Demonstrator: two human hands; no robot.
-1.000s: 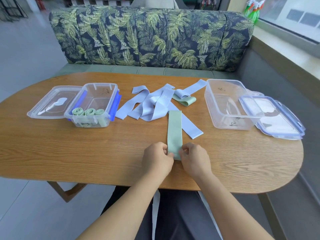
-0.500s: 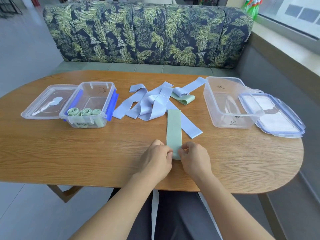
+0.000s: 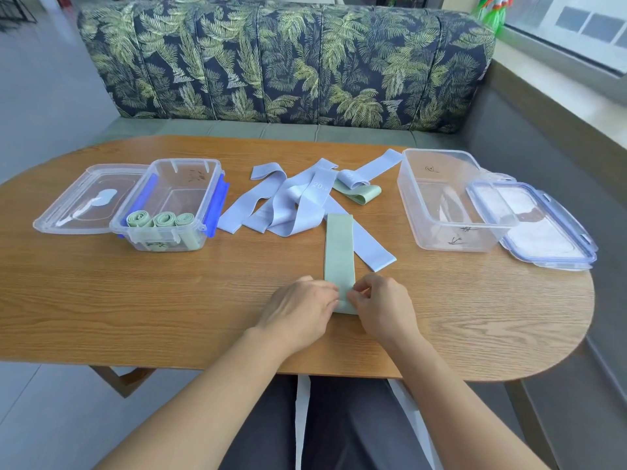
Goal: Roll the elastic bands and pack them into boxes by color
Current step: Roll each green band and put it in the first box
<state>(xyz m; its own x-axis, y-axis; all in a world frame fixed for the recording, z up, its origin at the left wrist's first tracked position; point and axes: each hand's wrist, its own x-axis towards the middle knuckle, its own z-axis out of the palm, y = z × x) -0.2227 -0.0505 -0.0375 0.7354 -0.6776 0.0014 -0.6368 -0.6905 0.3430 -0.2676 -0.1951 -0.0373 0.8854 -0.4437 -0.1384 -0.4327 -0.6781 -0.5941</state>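
A flat green elastic band (image 3: 339, 252) lies lengthwise on the wooden table (image 3: 135, 300) in front of me. My left hand (image 3: 300, 310) and my right hand (image 3: 383, 308) pinch its near end from either side. A pile of blue bands (image 3: 288, 205) lies behind it, with another green band (image 3: 361, 193) partly under the pile. The left clear box (image 3: 169, 205) holds three rolled green bands (image 3: 163, 220). The right clear box (image 3: 448, 201) holds no bands.
A clear lid (image 3: 88, 201) lies left of the left box. A blue-rimmed lid (image 3: 532, 225) leans against the right box. A leaf-patterned sofa (image 3: 288, 59) stands behind the table, and a window ledge (image 3: 576, 93) runs along the right.
My hands have stayed at the near end of the green band, fingers shifting slightly on it. The camera has tilted a little.
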